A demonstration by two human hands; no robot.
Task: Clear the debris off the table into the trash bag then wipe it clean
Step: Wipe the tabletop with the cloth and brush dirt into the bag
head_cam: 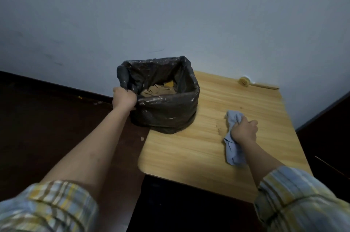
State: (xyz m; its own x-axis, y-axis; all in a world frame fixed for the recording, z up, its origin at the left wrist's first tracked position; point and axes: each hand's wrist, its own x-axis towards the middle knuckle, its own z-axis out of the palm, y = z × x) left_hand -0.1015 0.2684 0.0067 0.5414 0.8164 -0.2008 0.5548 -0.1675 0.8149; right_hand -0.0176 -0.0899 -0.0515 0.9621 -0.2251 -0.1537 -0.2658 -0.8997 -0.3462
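Note:
A black trash bag (166,112) stands open at the back left corner of the light wooden table (181,158), partly over its left edge. Brown and yellow scraps (161,89) lie inside it. My left hand (124,98) grips the bag's near left rim. My right hand (244,130) presses a crumpled light blue cloth (233,148) on the tabletop, right of the bag. A small patch of brown crumbs (219,130) sits on the wood just left of the cloth.
A small round yellow object (244,81) with a thin stick lies at the table's back edge against the pale wall. Dark floor lies left of the table, with a few scraps (142,138) on it. A dark piece of furniture (329,137) stands to the right.

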